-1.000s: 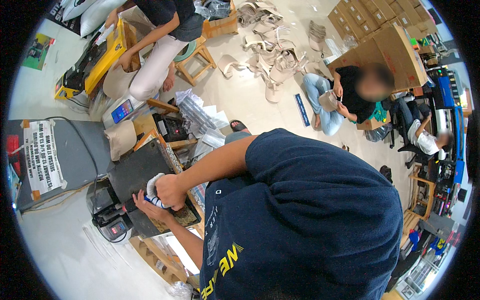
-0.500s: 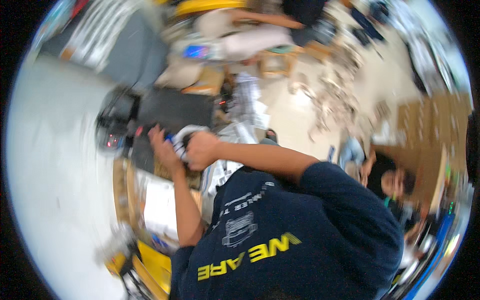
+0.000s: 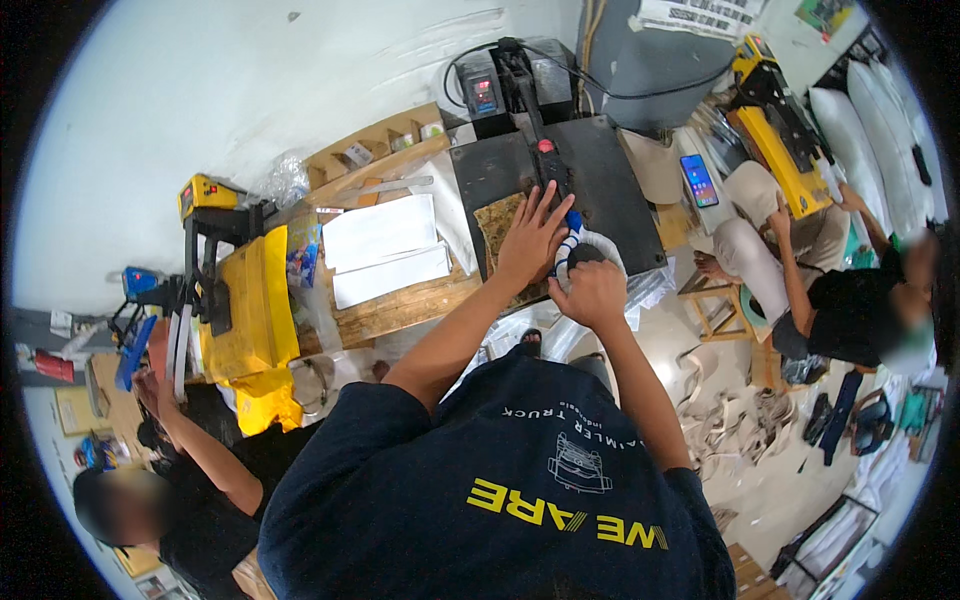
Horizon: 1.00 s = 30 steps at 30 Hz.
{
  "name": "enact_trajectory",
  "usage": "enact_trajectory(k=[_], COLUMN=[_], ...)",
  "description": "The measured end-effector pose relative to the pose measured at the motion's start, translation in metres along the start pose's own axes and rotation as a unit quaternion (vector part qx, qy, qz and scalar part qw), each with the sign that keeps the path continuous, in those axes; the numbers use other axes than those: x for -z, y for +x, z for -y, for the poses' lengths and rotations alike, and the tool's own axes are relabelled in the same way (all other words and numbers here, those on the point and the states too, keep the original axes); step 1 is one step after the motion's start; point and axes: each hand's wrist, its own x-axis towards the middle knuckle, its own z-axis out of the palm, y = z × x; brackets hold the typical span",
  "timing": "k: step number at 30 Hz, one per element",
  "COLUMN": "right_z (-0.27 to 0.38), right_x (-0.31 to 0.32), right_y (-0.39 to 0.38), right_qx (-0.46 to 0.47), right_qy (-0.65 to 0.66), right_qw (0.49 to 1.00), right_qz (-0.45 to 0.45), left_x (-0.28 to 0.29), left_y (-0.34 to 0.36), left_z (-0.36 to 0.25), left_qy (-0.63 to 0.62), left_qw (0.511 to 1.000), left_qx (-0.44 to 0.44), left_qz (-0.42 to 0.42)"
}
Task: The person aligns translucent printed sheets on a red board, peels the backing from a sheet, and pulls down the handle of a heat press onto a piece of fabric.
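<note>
A heat press with a flat black plate [image 3: 620, 175] stands in front of me on the bench. Its lever ends in a curved handle [image 3: 602, 243] wrapped in white, with blue at its upper left. My right hand [image 3: 597, 293] is closed in a fist around the near part of this handle. Just left of the handle, my left hand [image 3: 533, 238] lies with fingers stretched out and spread, over the plate and the lever's base; whether it presses down cannot be made out. Partly under it is a worn brown pad [image 3: 495, 225].
White paper sheets [image 3: 385, 240] lie on the wooden bench to the left, near a yellow press [image 3: 245, 300]. A phone [image 3: 698, 180] lies at the right. One person sits at each side, the right one by another yellow press [image 3: 780, 160]. Beige cut pieces [image 3: 745, 420] litter the floor.
My view has swung round and steadied, bringing the press to the upper middle. My right hand stays on the wrapped handle; my left hand remains beside it, fingers now spread.
</note>
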Motion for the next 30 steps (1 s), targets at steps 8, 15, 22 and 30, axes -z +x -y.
enact_trajectory(k=[8, 15, 22, 30], right_z=[-0.002, -0.001, 0.0, 0.0], right_x=[-0.004, -0.004, -0.002, -0.002], right_y=[0.0, 0.002, 0.003, 0.004], right_qx=[0.013, 0.003, 0.005, 0.008], right_qy=[-0.013, -0.014, -0.017, -0.015], right_qw=[0.999, 0.999, 1.0, 1.0], right_qz=[-0.034, -0.03, -0.017, -0.019], left_x=[-0.033, -0.037, -0.033, -0.014], left_y=[-0.004, -0.008, -0.014, -0.019], left_z=[0.019, 0.022, 0.017, 0.006], left_qy=[0.087, 0.138, 0.125, 0.109], left_qw=[0.978, 0.968, 0.972, 0.971], left_qx=[0.172, 0.199, 0.193, 0.206], left_qz=[-0.077, -0.067, -0.052, -0.049])
